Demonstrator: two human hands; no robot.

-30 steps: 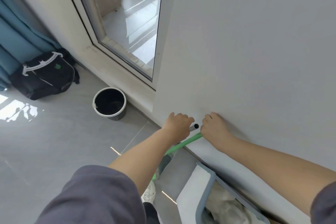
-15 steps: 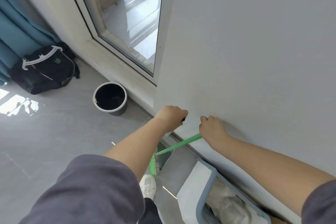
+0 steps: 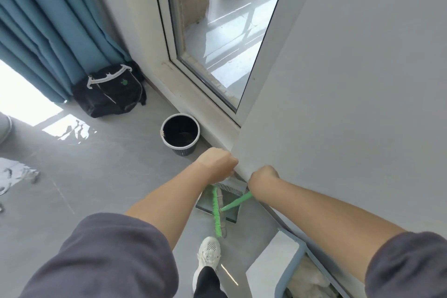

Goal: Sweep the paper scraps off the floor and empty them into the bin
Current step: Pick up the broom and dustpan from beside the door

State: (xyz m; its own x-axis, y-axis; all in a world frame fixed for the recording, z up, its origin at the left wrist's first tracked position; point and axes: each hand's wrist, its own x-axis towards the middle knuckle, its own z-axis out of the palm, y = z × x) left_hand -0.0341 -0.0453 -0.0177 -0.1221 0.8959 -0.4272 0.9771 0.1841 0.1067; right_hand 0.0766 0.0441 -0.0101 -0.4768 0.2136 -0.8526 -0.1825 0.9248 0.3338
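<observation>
**A:** What's changed in the last second?

**B:** The hands have drawn apart. They were knuckle to knuckle against the wall (image 3: 338, 104). Now the left hand (image 3: 216, 164) sits nearer the bin (image 3: 183, 151), and the right hand (image 3: 262, 176) has stayed close to the wall. The dustpan (image 3: 229, 215) has also come into view below them, with the broom (image 3: 216, 210) head lying across it.

**A:** And the grips?

**B:** Both hands are fisted. The right is wrapped round the green broom handle. The left is curled over what looks like the dustpan's handle, though its fingers hide most of it.

**A:** Where are the scraps?

**B:** I can't make them out for certain. There are pale shapes on the floor (image 3: 96, 176) at the far left, well away from the tools, but they could be paper or just glare. The bin stands open by the door frame, just beyond the left hand.

**A:** So where does that leave the job?

**B:** My guess is the tools are only now being taken up from the wall. If so, the sweeping and emptying are still to do.
</observation>
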